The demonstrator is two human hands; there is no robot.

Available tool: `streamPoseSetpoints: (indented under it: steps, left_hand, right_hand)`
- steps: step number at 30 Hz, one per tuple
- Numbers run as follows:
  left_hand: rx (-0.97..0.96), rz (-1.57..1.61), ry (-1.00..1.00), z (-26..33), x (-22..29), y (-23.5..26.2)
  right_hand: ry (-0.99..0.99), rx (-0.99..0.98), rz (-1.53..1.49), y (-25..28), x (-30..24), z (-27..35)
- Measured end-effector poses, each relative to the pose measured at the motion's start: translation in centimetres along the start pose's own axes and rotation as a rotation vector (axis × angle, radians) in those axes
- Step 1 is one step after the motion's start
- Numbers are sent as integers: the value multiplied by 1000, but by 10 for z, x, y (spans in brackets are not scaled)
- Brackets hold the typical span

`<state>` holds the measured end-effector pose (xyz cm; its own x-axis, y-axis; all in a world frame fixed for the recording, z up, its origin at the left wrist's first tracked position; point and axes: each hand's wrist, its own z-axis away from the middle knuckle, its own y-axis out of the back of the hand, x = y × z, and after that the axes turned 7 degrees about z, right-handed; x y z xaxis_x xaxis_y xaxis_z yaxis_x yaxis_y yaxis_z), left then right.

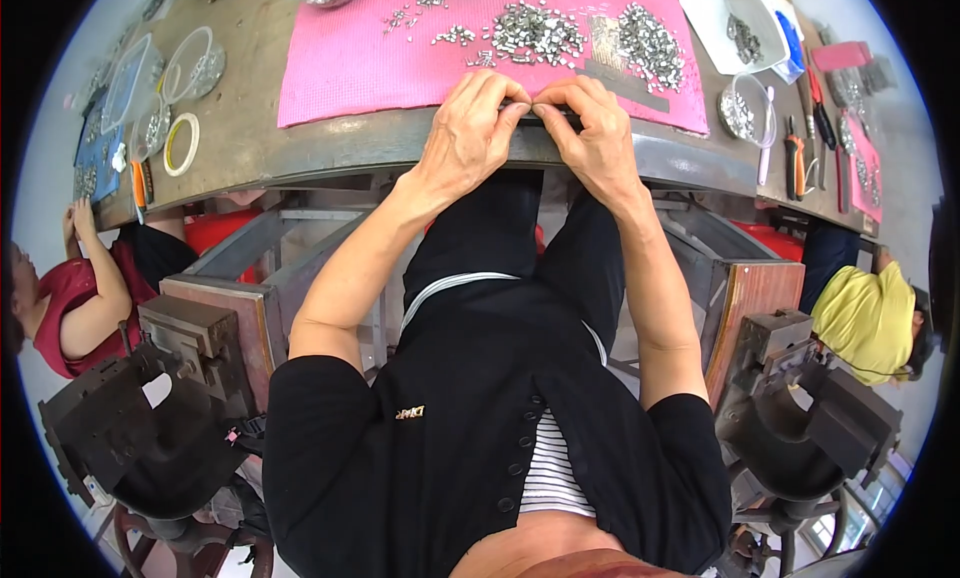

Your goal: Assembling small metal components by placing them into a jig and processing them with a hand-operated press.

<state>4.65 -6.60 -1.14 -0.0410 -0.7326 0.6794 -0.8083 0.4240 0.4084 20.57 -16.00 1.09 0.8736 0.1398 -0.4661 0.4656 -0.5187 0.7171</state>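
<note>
My left hand (468, 130) and my right hand (597, 130) meet at the table's front edge. Thumbs and forefingers are pinched, the fingertips almost touching. Whatever they grip is too small or too hidden to name. Just beyond them lies a pink ribbed mat (345, 73) bearing small shiny metal pieces. The larger heap (538, 33) is straight ahead, another heap (650, 48) to its right. Between these heaps sits a flat pale textured piece (605, 43). A dark grey flat strip (640, 90) lies near my right fingers.
To the right are a white tray (700, 33), a clear tub of metal pieces (738, 113) and orange-handled pliers (795, 163). A tape roll (181, 144) and clear containers stand left. Bench vises (205, 338) flank me; people sit at both sides.
</note>
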Motion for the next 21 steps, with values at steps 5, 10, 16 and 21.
streamPoseSetpoints:
  steps: [5,10,16,21]
  left_hand:
    - [-13,-145,-2,-1,8,-1]
    - [-2,-182,-90,2,7,0]
    - [45,-85,76,-3,-3,26]
    - [-57,-287,36,-26,-42,48]
  right_hand:
    - [-49,0,-50,-2,2,1]
    - [49,35,40,-4,4,6]
    - [136,-72,112,7,4,-4]
    - [128,-100,117,-16,13,-42]
